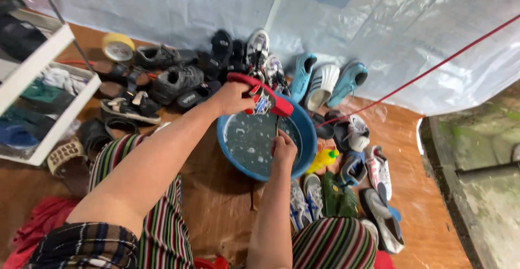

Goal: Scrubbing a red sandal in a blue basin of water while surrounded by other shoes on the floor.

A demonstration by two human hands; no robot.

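Nearest us, our knees in striped cloth frame a worn wooden floor. Our right hand [284, 148] is curled tight around a thin brush handle [277, 126], fingers pressed together, above the blue basin [310, 139] of grey, sudsy water. Our left hand [234, 98] grips a red shoe [262, 92], fingers wrapped around it, holding it tilted over the basin's far rim. We judge the scrubbing is under way on this one shoe, with much left: beside the basin lie white and green sneakers [325, 196] and a yellow bottle [323, 159], and beyond it dark sandals [130, 106], black shoes [176, 79] and teal plastic slip-ons [324, 80] line up against crinkled translucent sheeting [401, 25].
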